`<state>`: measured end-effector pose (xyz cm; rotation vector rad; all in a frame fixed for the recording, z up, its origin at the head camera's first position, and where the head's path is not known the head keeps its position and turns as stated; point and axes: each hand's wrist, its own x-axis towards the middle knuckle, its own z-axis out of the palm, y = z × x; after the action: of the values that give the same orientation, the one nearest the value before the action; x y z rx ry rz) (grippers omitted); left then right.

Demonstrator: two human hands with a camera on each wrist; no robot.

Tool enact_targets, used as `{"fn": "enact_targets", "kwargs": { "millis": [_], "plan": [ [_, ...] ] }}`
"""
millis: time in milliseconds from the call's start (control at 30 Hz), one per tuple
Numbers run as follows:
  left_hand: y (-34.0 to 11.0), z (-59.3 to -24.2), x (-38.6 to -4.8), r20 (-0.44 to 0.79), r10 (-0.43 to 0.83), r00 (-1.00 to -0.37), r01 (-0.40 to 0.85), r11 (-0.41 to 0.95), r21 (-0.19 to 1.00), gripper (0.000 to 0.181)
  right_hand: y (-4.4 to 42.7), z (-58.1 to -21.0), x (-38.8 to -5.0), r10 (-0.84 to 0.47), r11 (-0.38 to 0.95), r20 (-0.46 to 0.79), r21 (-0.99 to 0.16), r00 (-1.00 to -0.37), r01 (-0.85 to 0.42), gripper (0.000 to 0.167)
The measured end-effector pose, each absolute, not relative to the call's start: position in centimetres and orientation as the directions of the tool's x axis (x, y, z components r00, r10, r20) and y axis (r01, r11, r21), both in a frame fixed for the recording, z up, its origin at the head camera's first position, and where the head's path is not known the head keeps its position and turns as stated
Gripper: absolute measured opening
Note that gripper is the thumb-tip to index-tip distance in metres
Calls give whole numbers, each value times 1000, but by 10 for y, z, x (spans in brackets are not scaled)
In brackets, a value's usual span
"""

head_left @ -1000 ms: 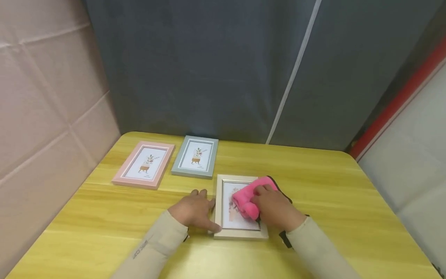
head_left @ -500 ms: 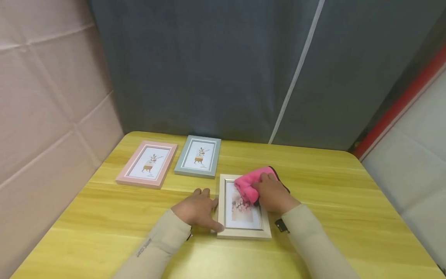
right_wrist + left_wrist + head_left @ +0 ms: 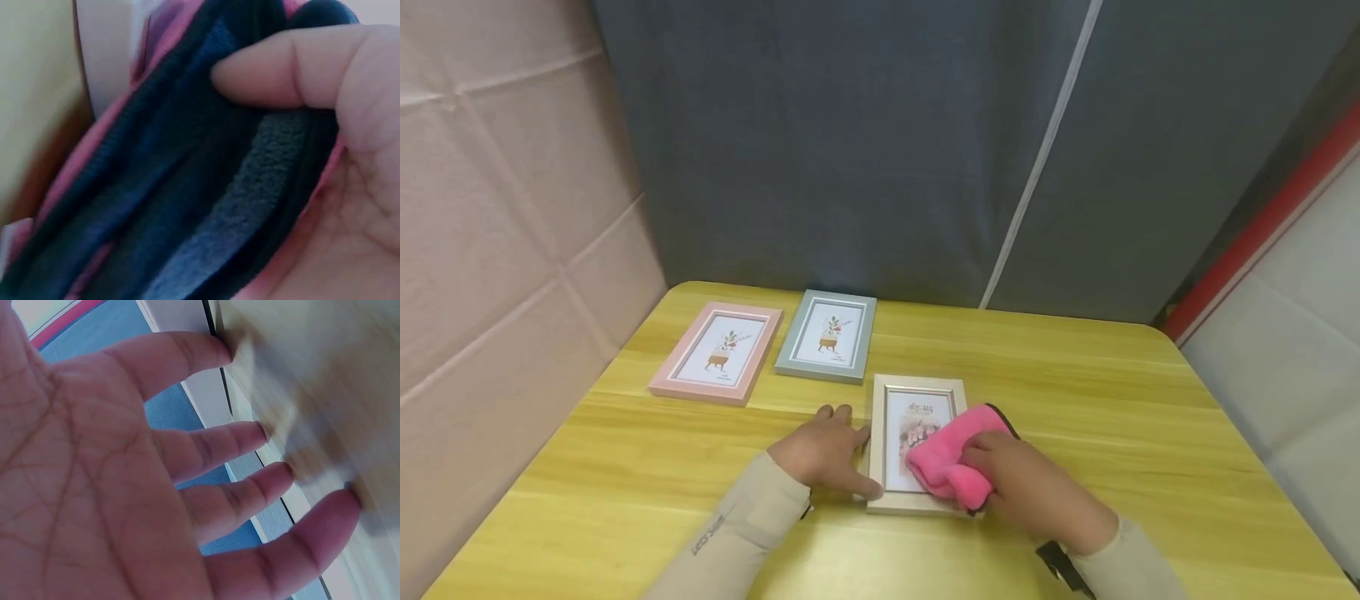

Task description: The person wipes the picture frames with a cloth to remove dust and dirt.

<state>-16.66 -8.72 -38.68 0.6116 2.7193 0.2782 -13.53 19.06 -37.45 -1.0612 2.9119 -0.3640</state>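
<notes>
A cream picture frame lies flat on the table, its print of pink blossom partly covered by a folded pink cloth. My right hand grips that cloth on the frame's lower right part. The right wrist view shows the thumb pressed on the dark-edged cloth, which has a grey inner face. My left hand rests at the frame's left side, thumb on its lower left corner. In the left wrist view the left hand's fingers are spread, with fingertips on the table.
A pink picture frame and a grey-blue picture frame lie side by side at the back left of the yellow wooden table. Behind the table hangs a dark grey curtain. A pale wall covering stands at the left.
My right hand has moved the pink cloth up over the frame's upper right, then down to its lower right, uncovering the print's top lettering. The left hand has stayed at the frame's left side.
</notes>
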Motion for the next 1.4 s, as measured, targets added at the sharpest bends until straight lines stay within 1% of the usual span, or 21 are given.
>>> {"fn": "enact_targets", "kwargs": {
  "millis": [100, 167, 233, 333, 433, 633, 767, 900, 1067, 1167, 1333, 1400],
  "plan": [
    [-88, -387, -167, -275, 445, -852, 379, 887, 262, 96, 188, -377, -120, -660, 736, 62, -149, -749, -661, 11],
    [-89, -388, -167, -276, 443, -853, 374, 888, 269, 95, 184, -379, -116, -662, 741, 64, -93, -747, -665, 11],
    [-89, -389, -167, -276, 442, -853, 371, 887, 273, 94, 180, -381, -114, -653, 753, 64, -54, -754, -656, 14],
    [-89, -389, -167, -276, 444, -852, 372, 886, 277, 94, 176, -383, -117, -637, 767, 77, -32, -767, -641, 14],
    [-88, -389, -168, -273, 451, -850, 382, 884, 270, 93, 173, -383, -125, -613, 787, 69, -39, -787, -616, 14],
    [-87, -389, -168, -274, 458, -846, 390, 881, 269, 91, 168, -381, -149, -537, 842, -15, -64, -844, -535, 13],
    [-87, -388, -169, -275, 459, -845, 391, 881, 268, 90, 167, -381, -167, -491, 868, -48, -106, -870, -485, 15],
    [-87, -387, -168, -290, 458, -840, 388, 881, 270, 89, 167, -385, -185, -476, 874, -65, -145, -877, -463, 15],
    [-87, -386, -169, -292, 467, -835, 396, 878, 270, 89, 167, -388, -204, -459, 884, -66, -129, -886, -448, 18],
    [-86, -386, -169, -290, 467, -835, 396, 877, 272, 89, 167, -391, -213, -453, 885, -50, -143, -890, -443, 21],
    [-87, -386, -169, -283, 471, -836, 401, 875, 271, 90, 177, -395, -217, -477, 847, 19, -258, -879, -465, 21],
    [-87, -386, -169, -284, 467, -837, 399, 877, 267, 90, 183, -393, -213, -504, 814, 45, -309, -863, -492, 15]
  ]
}}
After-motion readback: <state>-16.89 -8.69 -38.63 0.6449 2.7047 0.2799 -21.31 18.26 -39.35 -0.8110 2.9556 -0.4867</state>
